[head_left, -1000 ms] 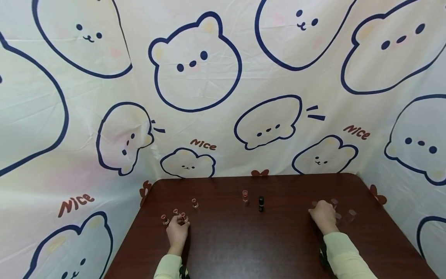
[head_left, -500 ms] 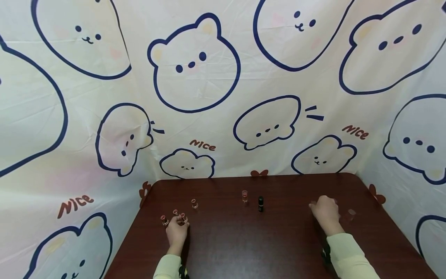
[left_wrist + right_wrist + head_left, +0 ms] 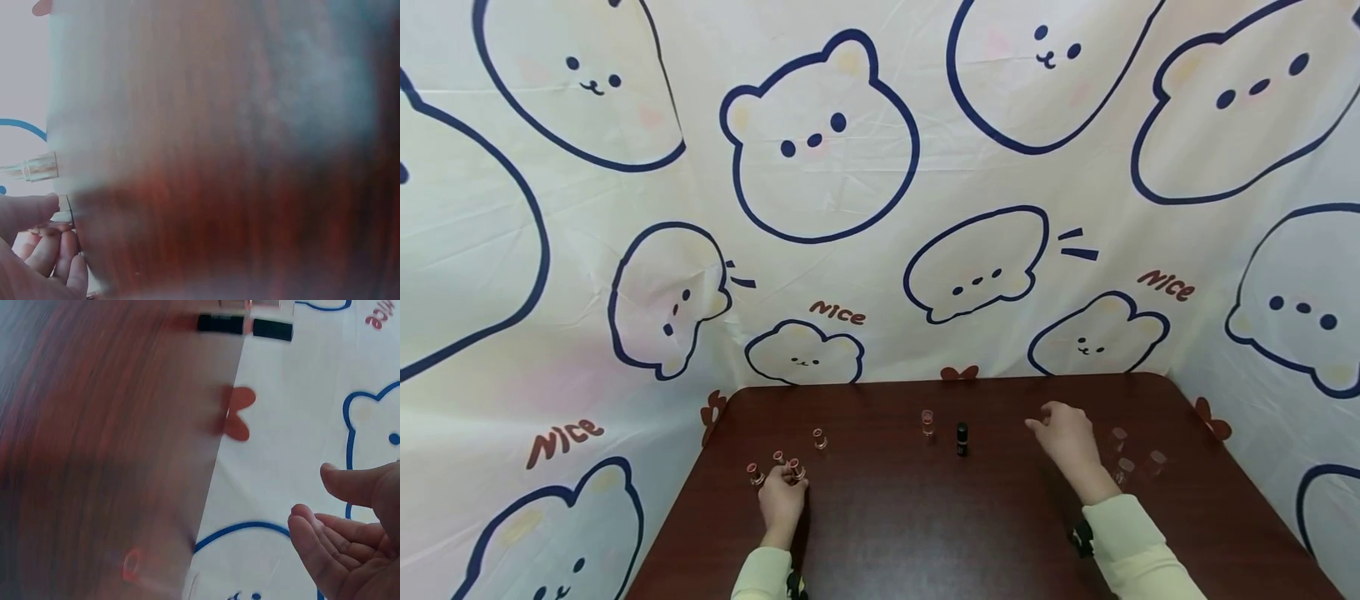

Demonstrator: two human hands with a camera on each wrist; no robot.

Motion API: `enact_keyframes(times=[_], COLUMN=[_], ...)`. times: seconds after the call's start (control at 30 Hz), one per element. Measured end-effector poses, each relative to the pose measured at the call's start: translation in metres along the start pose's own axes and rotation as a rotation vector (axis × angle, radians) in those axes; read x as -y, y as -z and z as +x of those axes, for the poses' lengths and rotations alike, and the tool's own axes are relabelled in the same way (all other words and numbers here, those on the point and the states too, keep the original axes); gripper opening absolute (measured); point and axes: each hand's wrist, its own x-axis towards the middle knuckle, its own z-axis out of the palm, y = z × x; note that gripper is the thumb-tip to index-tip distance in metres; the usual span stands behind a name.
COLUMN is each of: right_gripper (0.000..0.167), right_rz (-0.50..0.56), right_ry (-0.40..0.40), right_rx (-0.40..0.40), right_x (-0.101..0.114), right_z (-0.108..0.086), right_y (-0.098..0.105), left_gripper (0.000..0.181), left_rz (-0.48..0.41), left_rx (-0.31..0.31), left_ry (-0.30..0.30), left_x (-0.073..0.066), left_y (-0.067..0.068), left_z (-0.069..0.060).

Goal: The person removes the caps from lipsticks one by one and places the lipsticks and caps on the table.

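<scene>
In the head view my left hand pinches one small lipstick-like tube standing at the table's left. Two similar tubes stand beside its fingers, and one more tube is farther back. The left wrist view shows my left thumb and fingers around the tube's base. My right hand is over the right side, thumb and fingers apart with nothing between them, as the right wrist view also shows. Left of it stand a black tube and a clear-capped tube.
Three clear caps are on the dark brown table right of my right hand. A cloth with bear drawings hangs behind the table and at its sides.
My right hand has moved left, away from the clear caps, uncovering two of them, and its thumb and fingers are apart. The left hand has stayed in place at the tube.
</scene>
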Motion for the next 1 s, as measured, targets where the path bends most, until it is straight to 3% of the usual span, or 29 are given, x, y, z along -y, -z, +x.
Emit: enact_keyframes(times=[0.33,0.7,1.0], right_gripper=[0.038,0.037,0.027], right_rz=[0.069,0.124,0.116], right_ry=[0.165,0.115,0.127], right_rx=[0.076,0.168,0.132], right_x=[0.027,0.039,0.042], right_z=[0.008,0.018,0.017], right_y=[-0.044,-0.084,-0.098], left_gripper=[0.023,0.021,0.021], left_rz=[0.024,0.022,0.031], left_rx=[0.008,-0.011,-0.011], left_ry=[-0.015,-0.012,-0.013], left_x=[0.000,-0.001,-0.001], left_y=[0.002,0.001,0.002], left_z=[0.001,0.000,0.000])
